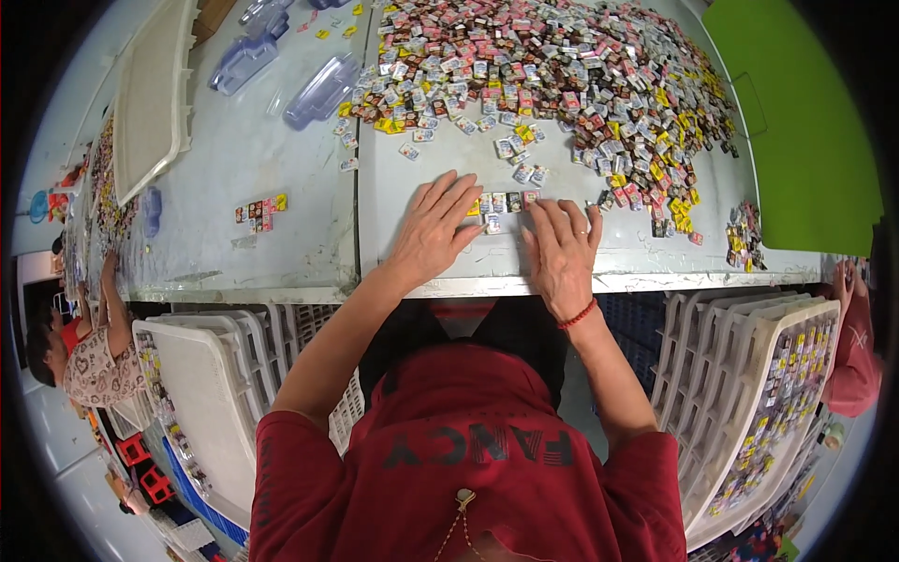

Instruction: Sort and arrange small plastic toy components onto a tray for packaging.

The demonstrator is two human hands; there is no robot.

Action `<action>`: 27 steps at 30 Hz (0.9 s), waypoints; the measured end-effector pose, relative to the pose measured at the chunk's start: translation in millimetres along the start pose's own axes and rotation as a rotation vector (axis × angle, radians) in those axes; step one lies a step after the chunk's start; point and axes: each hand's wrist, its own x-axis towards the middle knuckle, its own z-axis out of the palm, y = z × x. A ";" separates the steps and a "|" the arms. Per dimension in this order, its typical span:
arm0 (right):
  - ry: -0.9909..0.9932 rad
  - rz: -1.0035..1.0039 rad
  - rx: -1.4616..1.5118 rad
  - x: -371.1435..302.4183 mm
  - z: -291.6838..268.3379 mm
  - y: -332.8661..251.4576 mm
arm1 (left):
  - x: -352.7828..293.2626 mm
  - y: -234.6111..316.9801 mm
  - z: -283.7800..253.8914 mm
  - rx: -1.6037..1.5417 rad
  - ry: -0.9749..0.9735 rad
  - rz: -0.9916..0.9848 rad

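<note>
A short row of small carton-shaped pieces [498, 202], yellow, white, dark and pink, lies on the white table [384, 253] between my hands. One more white piece [493, 225] sits just below the row. My left hand [433, 229] rests flat at the row's left end, its fingers stretched out, the fingertips by the yellow piece. At the other end is my right hand [562, 258], fingers apart and bent a little over the tabletop, beside the pink piece. Neither hand visibly grips anything. Whatever lies under the palms is hidden.
A big heap of mixed pieces [562, 75] covers the far table. Clear bluish plastic trays [321, 91] and a small cluster of pieces [260, 214] lie left. A green sheet [796, 122] is at right. Stacked white crates [201, 375] stand below both sides. Other people [98, 365] work nearby.
</note>
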 end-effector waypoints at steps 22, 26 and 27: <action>0.131 0.088 0.071 -7.3 5.5 13.1 | 38.7 17.8 5.9 0.067 -0.298 0.256; 0.220 0.252 -0.177 5.6 -21.1 67.7 | 34.0 14.5 5.6 -0.005 -0.237 0.259; 0.266 0.260 -0.216 7.6 -23.5 82.1 | 33.3 14.1 5.1 -0.004 -0.239 0.258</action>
